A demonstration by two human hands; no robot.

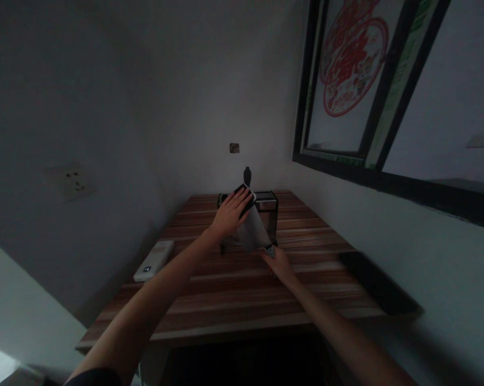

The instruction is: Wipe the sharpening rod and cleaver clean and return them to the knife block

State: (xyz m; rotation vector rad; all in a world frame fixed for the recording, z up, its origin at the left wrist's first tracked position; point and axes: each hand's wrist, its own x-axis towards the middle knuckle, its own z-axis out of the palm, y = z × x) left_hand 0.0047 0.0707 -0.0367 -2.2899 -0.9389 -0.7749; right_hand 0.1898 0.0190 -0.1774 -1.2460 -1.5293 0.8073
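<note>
Here, the left hand (232,212) lies nearly flat, fingers extended, on a pale object's (253,229) black upper end; the right hand (279,262) grips its lower end (tilted, toward the bench's (234,300) far edge).

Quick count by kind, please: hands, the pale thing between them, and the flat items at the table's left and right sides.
Hands, left hand and right hand: 2
Pale thing between them: 1
White block, left side: 1
Black slab, right side: 1
Total: 5
</note>
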